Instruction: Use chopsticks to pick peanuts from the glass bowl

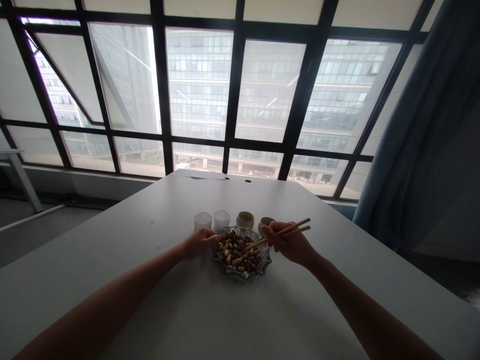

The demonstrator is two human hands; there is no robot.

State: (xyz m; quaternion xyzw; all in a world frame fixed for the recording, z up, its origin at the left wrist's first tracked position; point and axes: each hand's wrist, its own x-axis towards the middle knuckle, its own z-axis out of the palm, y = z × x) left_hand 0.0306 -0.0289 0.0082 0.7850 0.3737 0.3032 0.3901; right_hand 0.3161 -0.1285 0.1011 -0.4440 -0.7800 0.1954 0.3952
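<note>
Chopsticks are pinched in the right hand, tips among nuts; the left hand clasps the glass bowl by its rim, seemingly steadying it.

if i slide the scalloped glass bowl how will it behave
The scalloped glass bowl would probably stay rigid but might chip, given its clear, wavy rim. It looks wide and low, so tipping seems unlikely. The loose nuts inside might shift if jolted.

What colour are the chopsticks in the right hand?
The chopsticks are light brown, best seen in the head view.
</note>
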